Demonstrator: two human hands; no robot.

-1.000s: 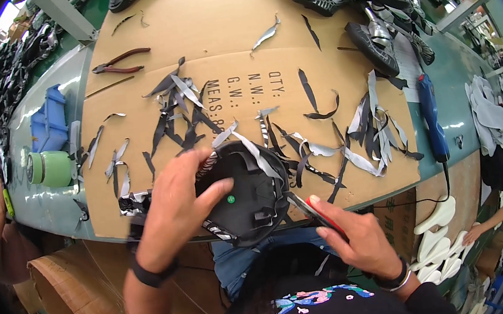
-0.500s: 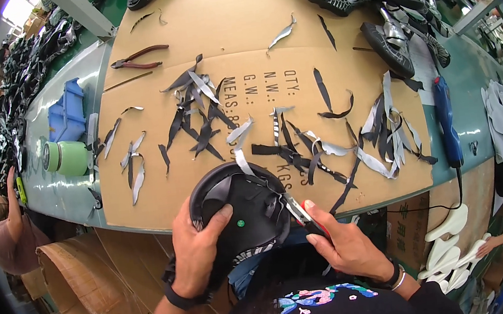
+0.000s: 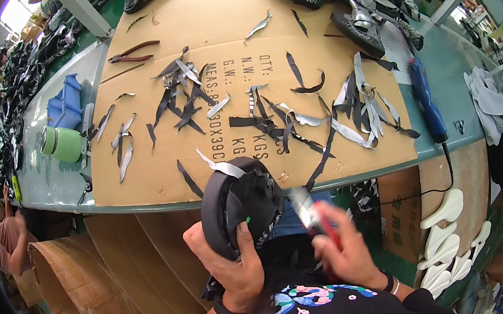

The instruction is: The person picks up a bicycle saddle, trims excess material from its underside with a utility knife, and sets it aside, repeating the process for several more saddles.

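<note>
My left hand (image 3: 232,261) is closed round a black bicycle saddle (image 3: 213,214), tilted up at the table's front edge with its hollow underside toward the right. A small green dot shows inside it by my thumb. A pale strip of trimming (image 3: 221,164) lies across its upper rim, and a dark strip (image 3: 189,179) rests on the cardboard beside it. In my right hand (image 3: 351,257) is a red and black utility knife (image 3: 317,217), blurred by motion, its blade end apart from the saddle on the right.
Black and pale trimmings (image 3: 185,96) lie scattered over the cardboard sheet (image 3: 163,195). Red-handled pliers (image 3: 134,51), a blue bin (image 3: 64,104), a green jar (image 3: 62,143) and a blue corded tool (image 3: 426,100) surround it. Black saddles (image 3: 361,30) pile at back right; white saddle shapes (image 3: 440,210) lie lower right.
The saddle has been turned up, its rounded outer side now facing left. The knife has come away from its rim to the right. A dark strip now lies beside the saddle.
</note>
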